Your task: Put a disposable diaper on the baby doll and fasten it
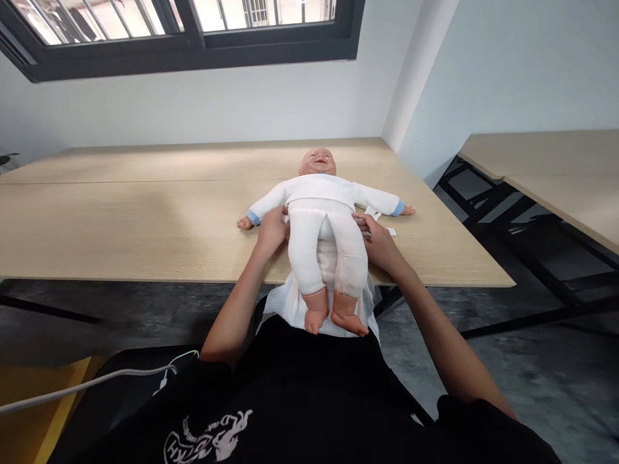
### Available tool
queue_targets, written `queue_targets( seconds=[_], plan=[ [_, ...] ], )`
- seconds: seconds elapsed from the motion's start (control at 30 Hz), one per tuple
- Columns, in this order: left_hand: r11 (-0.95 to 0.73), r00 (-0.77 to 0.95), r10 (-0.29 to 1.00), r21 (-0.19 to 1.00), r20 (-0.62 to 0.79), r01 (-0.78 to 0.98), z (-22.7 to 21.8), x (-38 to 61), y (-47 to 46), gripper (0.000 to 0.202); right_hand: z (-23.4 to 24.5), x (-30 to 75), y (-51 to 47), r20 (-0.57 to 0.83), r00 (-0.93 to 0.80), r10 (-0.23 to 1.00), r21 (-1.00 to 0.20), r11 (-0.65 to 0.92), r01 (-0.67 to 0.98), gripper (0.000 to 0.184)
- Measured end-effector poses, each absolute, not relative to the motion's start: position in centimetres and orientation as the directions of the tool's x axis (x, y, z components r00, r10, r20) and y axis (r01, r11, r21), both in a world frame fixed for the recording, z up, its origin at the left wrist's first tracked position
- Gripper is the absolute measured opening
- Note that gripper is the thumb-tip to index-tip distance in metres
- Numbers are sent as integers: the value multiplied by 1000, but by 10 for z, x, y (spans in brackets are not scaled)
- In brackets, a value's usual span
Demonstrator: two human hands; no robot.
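Note:
A baby doll (319, 193) in white clothes with blue cuffs lies on its back, arms spread and bare feet towards me. Beneath its hips and legs is a white diaper (280, 303), its front part hanging over the table edge; white tabs (373, 212) stick out on the right. At the doll's left-hand side in view, my left hand (272, 233) has its fingers curled on the diaper's edge, the tips partly hidden by the hip. On the opposite side my right hand (380, 241) has bent fingers against the diaper beside the hip.
The doll lies on a light wooden table (145, 225) against a white wall under a barred window (193, 38). Another table (556, 154) stands at the right. A white cable (87, 386) crosses a black seat at lower left.

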State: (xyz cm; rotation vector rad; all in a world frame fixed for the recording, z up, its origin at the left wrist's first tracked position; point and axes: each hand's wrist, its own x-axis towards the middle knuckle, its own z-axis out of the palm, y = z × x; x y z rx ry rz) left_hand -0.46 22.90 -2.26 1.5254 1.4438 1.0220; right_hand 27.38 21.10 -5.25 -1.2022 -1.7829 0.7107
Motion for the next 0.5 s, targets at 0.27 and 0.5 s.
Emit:
queue_targets(
  seconds=[0.27, 0.5],
  plan=[
    [130, 81, 984, 949, -160, 287, -6, -44, 217, 23, -48, 271, 207, 343, -159, 926, -807, 377, 455, 47],
    [124, -43, 992, 967, -118, 222, -9, -52, 219, 18, -48, 271, 206, 333, -168, 928, -812, 372, 449, 47]
  ],
)
